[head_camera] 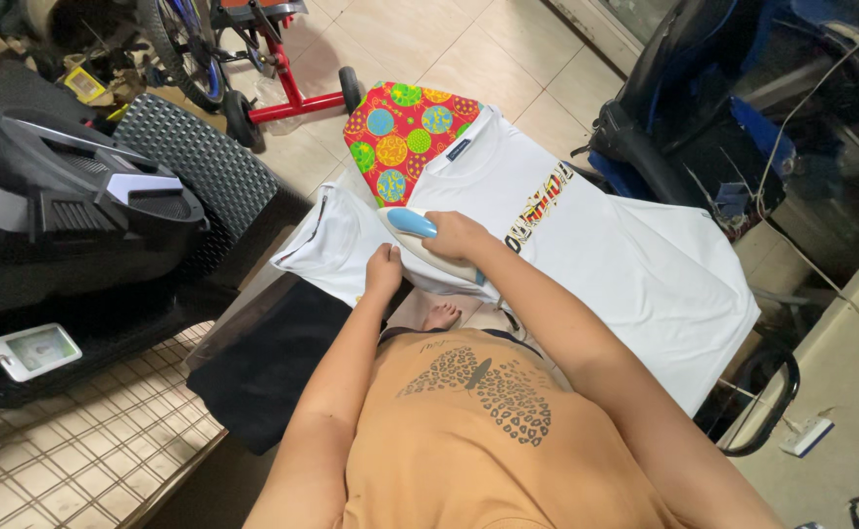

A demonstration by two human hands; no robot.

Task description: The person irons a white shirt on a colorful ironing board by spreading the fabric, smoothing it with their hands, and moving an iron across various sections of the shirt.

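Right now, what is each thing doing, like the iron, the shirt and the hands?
White and blue clothes iron: resting on the shirt, held by its handle.
White printed T-shirt: spread flat over the board, one sleeve hanging off.
Colourful circle-patterned ironing board: standing, mostly covered.
Right hand: grip closed on the iron.
Left hand: pressing the shirt's edge.

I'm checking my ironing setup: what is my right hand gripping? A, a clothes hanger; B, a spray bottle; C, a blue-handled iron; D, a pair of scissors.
C: the right hand is closed on the blue handle of the iron, which sits on the white T-shirt.
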